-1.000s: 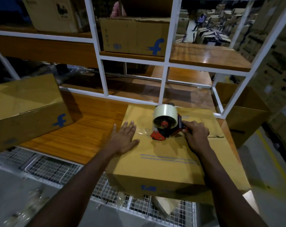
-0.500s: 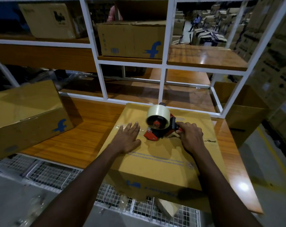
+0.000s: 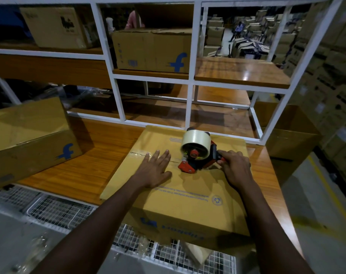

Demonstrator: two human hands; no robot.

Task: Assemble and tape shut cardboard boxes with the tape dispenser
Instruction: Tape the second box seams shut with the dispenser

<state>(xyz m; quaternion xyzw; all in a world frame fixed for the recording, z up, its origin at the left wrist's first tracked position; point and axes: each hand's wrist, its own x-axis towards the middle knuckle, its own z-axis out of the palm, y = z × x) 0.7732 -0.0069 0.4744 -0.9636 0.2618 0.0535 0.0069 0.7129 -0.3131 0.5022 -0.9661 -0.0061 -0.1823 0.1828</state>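
**Cardboard box (image 3: 188, 196): seam lies crosswise, tape dispenser (image 3: 195, 155) sits between your hands**

**Location.** The box stands on the bench (image 3: 89, 165) straight ahead of you with its flaps down. Its near end reaches past the bench's front edge.

**Hands.** Your left hand (image 3: 154, 171) lies flat on the lid, fingers straight and holding nothing, with the fingertips at the seam (image 3: 175, 160). Your right hand (image 3: 235, 168) is curled round the dispenser's handle, on the right side of the tool.

**Governing relation.** The seam's long axis runs from your left to your right, square across your line of sight. Clear tape (image 3: 140, 153) shows on it near the box's left edge, just beyond your left fingertips. The dispenser rests on the seam line just right of the left hand, with its red nose pointing left and its handle to the right. Tool and right hand hide the seam beyond that point, so its condition there cannot be confirmed.

**Assessment.** The untaped run is judged to lie to the right. The coming pull should therefore go rightward along the seam, away from the flat hand and toward the box's right edge. The right hand does the work while the left holds the lid down. The main risk is the tool drifting off the seam line.
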